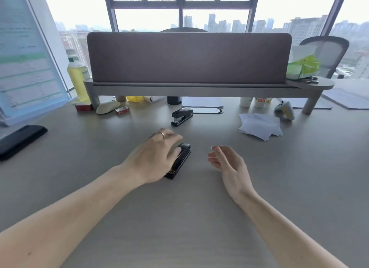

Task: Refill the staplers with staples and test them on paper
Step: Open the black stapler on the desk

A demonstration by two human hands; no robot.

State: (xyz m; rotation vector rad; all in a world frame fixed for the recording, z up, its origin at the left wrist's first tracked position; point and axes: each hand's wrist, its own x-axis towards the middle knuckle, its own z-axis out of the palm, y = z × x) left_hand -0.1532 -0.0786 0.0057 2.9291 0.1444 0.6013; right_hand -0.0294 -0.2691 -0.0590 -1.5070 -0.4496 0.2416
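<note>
Left hand [157, 154] curls over the near stapler [183, 157] at desk [179, 217] centre, thumb on its side and fingers blurred over the top, so it grips it. Right hand [226, 160] hovers just right of it, fingers loosely curled and holding nothing. Far stapler [182, 116] sits beyond. Paper [260, 125] far right, staple box [121, 109] far left.

Two bare forearms, uncovered from elbow to wrist, flank a black stapler [184, 150]. The left hand [157, 155], on the stapler's left, wears a single slim, copper-toned ring [162, 134] on one finger at the hand's far side from the stapler's near end. The right hand [227, 163], to the stapler's right, has longish fingernails [212, 147] with pale tips.
</note>
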